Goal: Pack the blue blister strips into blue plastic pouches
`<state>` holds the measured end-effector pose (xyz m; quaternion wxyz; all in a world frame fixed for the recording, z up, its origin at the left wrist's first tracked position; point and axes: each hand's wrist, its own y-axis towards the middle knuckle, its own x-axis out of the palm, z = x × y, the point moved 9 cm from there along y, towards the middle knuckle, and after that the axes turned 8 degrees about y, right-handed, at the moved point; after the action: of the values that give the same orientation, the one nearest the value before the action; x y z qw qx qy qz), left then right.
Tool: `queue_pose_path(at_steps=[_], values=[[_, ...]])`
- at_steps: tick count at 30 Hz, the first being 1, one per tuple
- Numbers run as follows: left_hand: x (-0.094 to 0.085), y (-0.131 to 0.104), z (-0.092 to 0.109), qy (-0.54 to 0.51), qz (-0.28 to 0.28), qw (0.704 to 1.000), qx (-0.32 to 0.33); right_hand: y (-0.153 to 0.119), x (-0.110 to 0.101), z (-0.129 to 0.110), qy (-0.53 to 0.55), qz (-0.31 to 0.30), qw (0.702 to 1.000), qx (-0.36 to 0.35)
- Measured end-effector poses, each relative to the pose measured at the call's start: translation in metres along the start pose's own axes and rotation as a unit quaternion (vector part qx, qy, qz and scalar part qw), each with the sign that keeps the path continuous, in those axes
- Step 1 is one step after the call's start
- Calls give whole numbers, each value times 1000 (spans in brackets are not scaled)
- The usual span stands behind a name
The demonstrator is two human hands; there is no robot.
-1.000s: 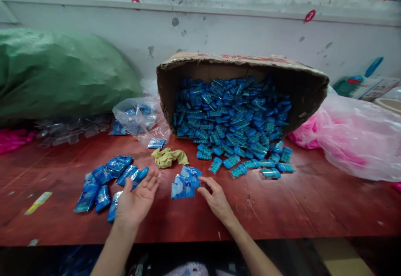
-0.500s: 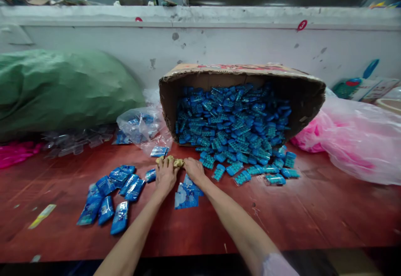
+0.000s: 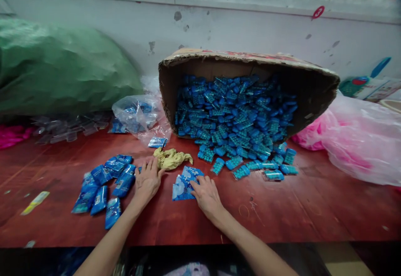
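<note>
My left hand (image 3: 148, 180) lies with its fingers spread beside a crumpled yellowish cloth (image 3: 171, 159), next to a group of filled blue packets (image 3: 124, 184); its fingertips partly cover one packet. Fingers apart, my right hand (image 3: 206, 192) touches the right edge of some flat blue printed packets (image 3: 184, 186) on the red table. Behind, a cardboard box (image 3: 247, 56) on its side holds a heap of small clear packs with blue ends and teal pieces (image 3: 232, 117). Several such packs have spilled out in front of the box.
A large green sack (image 3: 65, 67) lies at the back left, with clear plastic pieces (image 3: 70, 127) before it. A clear bag (image 3: 136, 113) of blue packets sits left of the box. Pink-and-white plastic bags (image 3: 360, 138) fill the right. The red table's (image 3: 282, 213) front edge runs below.
Both hands have come off the yellowish cloth and back toward me, my left hand to the left, my right hand onto the flat packets. The view has tilted down.
</note>
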<state>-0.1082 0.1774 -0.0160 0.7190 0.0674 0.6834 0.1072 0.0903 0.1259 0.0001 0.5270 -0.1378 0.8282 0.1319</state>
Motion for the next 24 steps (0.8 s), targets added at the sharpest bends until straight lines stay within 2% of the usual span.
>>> queue_pose_path(at_steps=[5,7,9,11,13,15,17,18,22,24], values=[[-12,-19,-38,89,25,995,-35,-7,12,-1,-13,15,1000,11],[-24,-26,-43,96,41,993,-56,-5,9,1,5,29,999,21],[-37,-35,-34,78,66,993,-60,-4,4,4,27,45,998,33],[-49,-47,-13,16,92,994,-48,-3,2,6,33,47,998,40],[-55,-62,13,-100,99,990,-30,-2,3,7,29,39,998,45],[-56,-75,35,-222,92,970,-33,-2,4,8,31,42,997,48],[-47,-84,47,-344,57,934,-73,-2,2,9,41,60,996,46],[-38,-87,49,-402,31,908,-112,-2,0,9,48,70,995,44],[2,-101,52,-560,-89,765,-305,-11,-18,2,91,110,989,28],[10,-102,63,-602,-132,716,-328,-17,-27,-7,124,122,985,13]])
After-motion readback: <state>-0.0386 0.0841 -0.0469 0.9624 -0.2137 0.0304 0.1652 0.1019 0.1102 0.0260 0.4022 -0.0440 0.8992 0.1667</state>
